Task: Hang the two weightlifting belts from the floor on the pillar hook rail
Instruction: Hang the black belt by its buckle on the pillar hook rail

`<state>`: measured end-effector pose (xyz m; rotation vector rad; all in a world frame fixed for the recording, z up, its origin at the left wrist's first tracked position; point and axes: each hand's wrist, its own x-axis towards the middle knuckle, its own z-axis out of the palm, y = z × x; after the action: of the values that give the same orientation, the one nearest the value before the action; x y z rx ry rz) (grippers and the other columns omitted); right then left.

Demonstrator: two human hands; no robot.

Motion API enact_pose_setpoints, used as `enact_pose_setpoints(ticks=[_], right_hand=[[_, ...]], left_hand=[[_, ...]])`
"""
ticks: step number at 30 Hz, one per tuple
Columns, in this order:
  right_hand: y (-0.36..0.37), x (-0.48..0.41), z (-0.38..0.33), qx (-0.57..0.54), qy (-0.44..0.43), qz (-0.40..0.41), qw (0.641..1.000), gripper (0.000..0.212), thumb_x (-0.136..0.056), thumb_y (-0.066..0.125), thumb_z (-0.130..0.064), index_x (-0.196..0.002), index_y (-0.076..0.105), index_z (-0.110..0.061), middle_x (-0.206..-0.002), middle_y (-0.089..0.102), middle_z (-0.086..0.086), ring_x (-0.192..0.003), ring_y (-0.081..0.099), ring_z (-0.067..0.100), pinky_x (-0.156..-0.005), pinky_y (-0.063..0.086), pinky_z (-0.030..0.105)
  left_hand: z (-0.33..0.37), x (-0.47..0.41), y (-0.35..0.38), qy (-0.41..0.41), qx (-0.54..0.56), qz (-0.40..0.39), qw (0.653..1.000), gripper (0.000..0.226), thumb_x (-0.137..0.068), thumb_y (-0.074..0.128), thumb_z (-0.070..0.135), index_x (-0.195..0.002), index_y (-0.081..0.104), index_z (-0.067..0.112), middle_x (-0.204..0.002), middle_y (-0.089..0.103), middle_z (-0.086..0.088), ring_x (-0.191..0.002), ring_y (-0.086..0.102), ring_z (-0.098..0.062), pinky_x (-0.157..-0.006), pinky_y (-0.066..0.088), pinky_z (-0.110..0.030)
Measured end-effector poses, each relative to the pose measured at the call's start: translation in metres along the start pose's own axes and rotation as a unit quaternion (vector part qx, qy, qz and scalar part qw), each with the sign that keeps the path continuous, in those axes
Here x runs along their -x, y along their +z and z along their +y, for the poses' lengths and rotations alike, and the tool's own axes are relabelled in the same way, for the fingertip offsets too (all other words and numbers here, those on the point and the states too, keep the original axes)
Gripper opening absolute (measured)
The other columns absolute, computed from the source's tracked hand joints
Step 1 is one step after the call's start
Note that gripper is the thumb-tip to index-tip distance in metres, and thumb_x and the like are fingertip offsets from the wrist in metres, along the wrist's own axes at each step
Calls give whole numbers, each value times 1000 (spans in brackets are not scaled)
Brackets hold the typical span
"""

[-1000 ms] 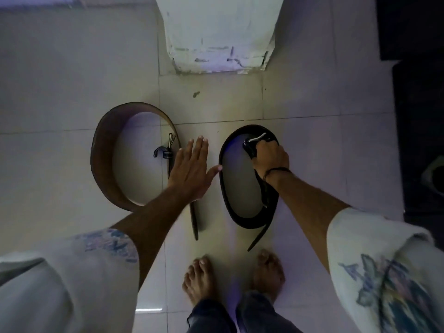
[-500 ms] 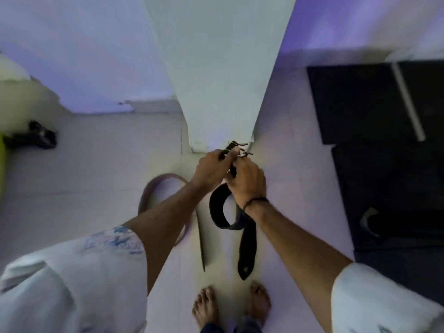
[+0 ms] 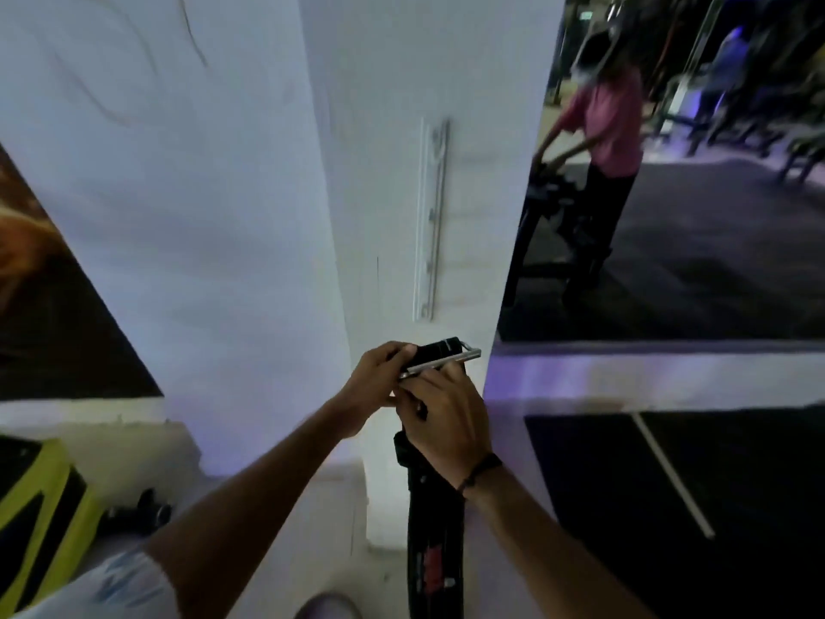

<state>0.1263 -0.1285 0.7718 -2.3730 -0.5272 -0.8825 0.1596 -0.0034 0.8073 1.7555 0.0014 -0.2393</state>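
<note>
While both hands clutch its top end, the black weightlifting belt [image 3: 435,529] hangs straight down in front of the white pillar [image 3: 402,194]. Left hand [image 3: 375,386] & right hand [image 3: 446,422] are closed round the metal buckle [image 3: 439,363], just below the hook rail [image 3: 431,216], not touching it.

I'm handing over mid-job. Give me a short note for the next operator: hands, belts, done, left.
Left hand: shut on the black belt at its buckle end.
Right hand: also gripping the black belt, just below the metal buckle.
The belt hangs down from both hands, below the hook rail on the pillar.
Done: nothing hung; rail bare.
Left: hook this belt, then the second one, which is out of view.
</note>
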Motion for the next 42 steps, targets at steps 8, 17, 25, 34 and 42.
enact_pose_setpoints(ticks=[8,17,25,34,42], right_hand=[[-131,-176,-83,-165,20,121,979,14,-87,64,-10,-93,75,-15,-95,72,-1,-89,65,17,-81,51,26],[-186,-223,-102,-368,195,155,896,14,-87,59,-11,-81,71,-8,-72,65,-5,-63,55,-1,-58,42,13],[-197,-223,-84,-344,223,60,910,42,-86,68,-50,-118,59,-24,-109,65,-6,-90,65,10,-62,43,7],[-248,-275,-96,-468,190,-7,863,32,-96,56,-31,-107,72,-6,-101,73,15,-88,65,28,-70,48,39],[-224,-222,-107,-385,139,17,912,49,-98,46,-55,-112,69,-14,-110,72,10,-89,65,21,-82,50,37]], left_hand=[[175,57,-4,143,196,-1,970,79,-92,16,77,-124,69,27,-122,74,4,-117,66,-9,-94,50,-32],[227,44,-40,219,101,195,951,51,-105,36,48,-84,63,11,-75,61,-9,-71,59,-23,-63,49,-32],[300,44,-59,276,80,214,934,51,-106,35,47,-86,62,8,-75,63,-5,-65,61,-13,-59,51,-22],[382,59,-70,293,105,220,924,50,-105,36,46,-81,63,11,-77,65,-3,-68,61,-15,-64,50,-27],[412,75,-76,263,152,195,933,49,-104,39,49,-79,62,14,-74,61,-5,-67,58,-19,-65,49,-30]])
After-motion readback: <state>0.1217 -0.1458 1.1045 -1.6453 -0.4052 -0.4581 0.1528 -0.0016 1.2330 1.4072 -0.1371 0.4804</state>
